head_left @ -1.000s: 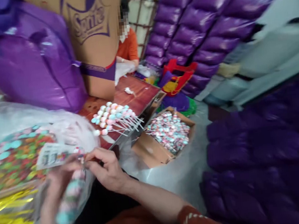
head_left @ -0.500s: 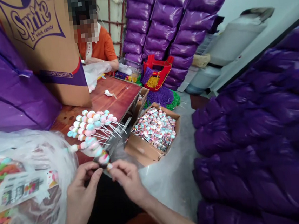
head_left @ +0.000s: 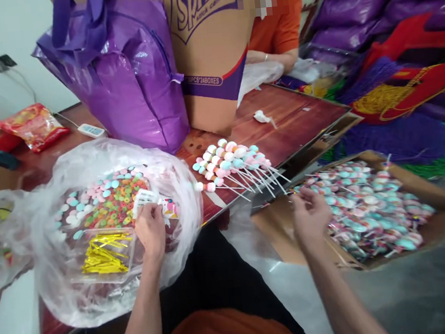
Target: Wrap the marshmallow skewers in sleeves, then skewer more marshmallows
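So the two hands are well apart here. The left hand (head_left: 150, 229) is down inside the mouth of the big clear plastic bag (head_left: 88, 161) on the table (head_left: 299, 112), with its fingertips pinched on the edge of a small printed label (head_left: 145, 197). That label lies on top of a heap of little coloured ring candies (head_left: 110, 205). Just below and left of the hand, a bundle of gold twist ties (head_left: 105, 252) sits in the same bag.

The right hand (head_left: 309, 213) is off the table's edge, over the near corner of the open cardboard box (head_left: 417, 190) on the floor. The box is full of wrapped candy sticks (head_left: 364, 211). The fingers are curled, and it looks like they might be pinching a thin stick, but it's too blurry there to tell.

Between the hands, up on the table, is a fanned pile of pastel candy skewers (head_left: 229, 160), sticks pointing toward the box. Behind them stand a shiny purple bag (head_left: 127, 76) and a tall brown carton (head_left: 210, 42), touching side by side. A person in an orange shirt (head_left: 277, 22) works at the far end. A red snack packet (head_left: 33, 125) and a white remote (head_left: 91, 131) lie far left.
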### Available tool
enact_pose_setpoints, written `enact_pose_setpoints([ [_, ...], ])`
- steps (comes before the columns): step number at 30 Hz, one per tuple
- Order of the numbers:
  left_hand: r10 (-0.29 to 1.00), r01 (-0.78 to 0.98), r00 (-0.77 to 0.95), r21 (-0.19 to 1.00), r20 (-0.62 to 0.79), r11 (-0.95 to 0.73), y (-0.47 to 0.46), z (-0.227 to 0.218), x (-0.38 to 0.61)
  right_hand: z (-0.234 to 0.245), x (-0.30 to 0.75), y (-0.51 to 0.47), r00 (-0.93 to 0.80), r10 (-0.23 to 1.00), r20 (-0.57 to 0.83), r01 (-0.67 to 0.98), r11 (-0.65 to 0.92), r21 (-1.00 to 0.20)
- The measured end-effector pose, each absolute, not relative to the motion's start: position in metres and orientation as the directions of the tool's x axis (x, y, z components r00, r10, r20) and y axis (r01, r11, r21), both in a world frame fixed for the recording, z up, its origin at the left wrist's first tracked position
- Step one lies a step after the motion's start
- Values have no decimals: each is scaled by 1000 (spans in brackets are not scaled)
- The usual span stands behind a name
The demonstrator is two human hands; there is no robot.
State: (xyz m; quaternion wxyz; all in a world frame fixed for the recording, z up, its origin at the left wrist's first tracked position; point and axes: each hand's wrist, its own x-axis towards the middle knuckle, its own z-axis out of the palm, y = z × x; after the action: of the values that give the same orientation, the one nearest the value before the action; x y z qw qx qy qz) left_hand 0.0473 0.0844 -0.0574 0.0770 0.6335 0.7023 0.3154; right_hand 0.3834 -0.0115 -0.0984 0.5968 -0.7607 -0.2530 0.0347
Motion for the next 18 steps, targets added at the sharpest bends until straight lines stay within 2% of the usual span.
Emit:
enact_pose_setpoints([
  [3,929,771,-208,635,306,-37,79,-50,47,-83,311,-18,737,589,332,427,-24,-904],
  [6,915,668,-225,737,335,-105,67,-39,48,-56,249,-13,489,731,477,504,210,-838],
  [8,915,604,-187,777,358,-180,56,-30,51,-41,221,-1,411,818,401,415,224,-882],
  [11,917,525,-136,812,375,-254,38,-20,58,-32,196,21,301,940,159,119,129,-985],
  [13,910,447,-233,869,344,-214,27,-16,63,-30,187,31,249,967,58,-66,76,-995],
  [14,909,373,-298,912,291,-170,22,-16,65,-29,185,33,247,968,35,-120,67,-990],
  [16,936,122,-344,992,79,-39,14,-16,67,-26,182,33,278,960,34,-152,79,-985],
  [18,959,-211,-202,965,-199,156,11,-15,68,-22,182,29,281,958,58,-140,101,-985],
])
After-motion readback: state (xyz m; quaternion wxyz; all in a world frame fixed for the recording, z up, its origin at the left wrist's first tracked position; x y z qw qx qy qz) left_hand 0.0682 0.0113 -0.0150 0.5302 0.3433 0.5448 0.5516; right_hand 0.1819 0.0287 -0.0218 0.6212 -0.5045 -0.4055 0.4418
